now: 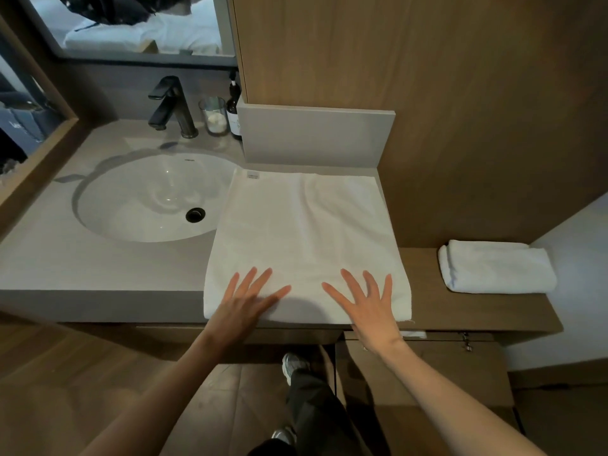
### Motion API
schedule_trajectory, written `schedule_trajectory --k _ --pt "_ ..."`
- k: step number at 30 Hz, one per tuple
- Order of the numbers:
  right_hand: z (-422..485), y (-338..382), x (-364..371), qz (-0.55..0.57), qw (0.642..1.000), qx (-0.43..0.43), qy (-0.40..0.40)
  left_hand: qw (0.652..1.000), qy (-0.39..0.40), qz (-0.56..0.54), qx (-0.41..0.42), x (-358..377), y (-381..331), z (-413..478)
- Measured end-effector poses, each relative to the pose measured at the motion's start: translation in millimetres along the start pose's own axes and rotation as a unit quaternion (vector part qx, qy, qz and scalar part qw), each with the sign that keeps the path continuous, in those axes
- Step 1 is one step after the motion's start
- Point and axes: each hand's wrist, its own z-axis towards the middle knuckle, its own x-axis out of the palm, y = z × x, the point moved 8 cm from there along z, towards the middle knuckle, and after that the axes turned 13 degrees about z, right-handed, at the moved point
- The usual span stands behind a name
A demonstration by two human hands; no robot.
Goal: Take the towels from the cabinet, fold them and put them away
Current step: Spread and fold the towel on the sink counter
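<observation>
A white towel (302,232) lies spread flat on the grey counter (98,268), its left edge reaching over the sink rim and a small label at its far left corner. My left hand (245,304) rests flat on the towel's near edge with fingers spread. My right hand (368,304) lies flat on the same edge further right, fingers also spread. A second white towel (496,266), folded into a thick rectangle, sits on the wooden ledge (424,291) to the right. Below the ledge, a cabinet door (427,366) stands ajar.
A round white sink (151,199) with a black faucet (171,106) is left of the towel. A glass (214,116) and a dark pump bottle (234,110) stand behind it. A grey splash panel (316,136) and wood wall back the counter.
</observation>
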Motion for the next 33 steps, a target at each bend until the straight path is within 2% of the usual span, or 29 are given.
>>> schedule_trajectory --k 4,8,13,15,18,21,24,27,30,33 --pt "-4.4 0.1 -3.2 0.027 1.0 -0.013 -0.003 0.996 -0.046 -0.069 -0.014 -14.5 16.7 -8.8" --pt "-16.0 -14.8 -18.6 0.123 0.99 -0.061 -0.01 0.996 -0.037 -0.085 -0.004 -16.4 35.6 -14.5" --pt "-26.0 -52.7 -46.5 0.332 0.94 -0.018 -0.077 0.985 0.014 -0.164 -0.045 -22.4 68.1 -22.1" --pt "-26.6 -66.7 -54.8 0.394 0.914 0.012 -0.095 0.975 0.005 -0.208 -0.073 -31.1 79.8 -24.5" --pt "-25.9 -85.2 -73.5 0.468 0.868 0.059 -0.154 0.931 -0.028 -0.322 -0.168 -37.0 105.7 -26.8" --pt "-26.5 -99.9 -91.6 0.529 0.808 0.11 -0.234 0.844 -0.085 -0.452 -0.278 -38.1 131.4 -26.1" --pt "-20.7 -111.3 -94.6 0.591 0.74 0.18 -0.264 0.764 -0.102 -0.536 -0.345 -34.8 140.2 -16.3" --pt "-8.6 -119.7 -97.4 0.624 0.694 0.221 -0.284 0.739 -0.118 -0.544 -0.38 -29.3 148.3 -1.0" --pt "9.2 -125.0 -97.3 0.638 0.668 0.238 -0.298 0.728 -0.119 -0.541 -0.404 -18.4 158.6 16.9" --pt "34.2 -133.1 -89.5 0.637 0.671 0.238 -0.295 0.712 -0.09 -0.534 -0.447 -0.7 166.6 35.2"
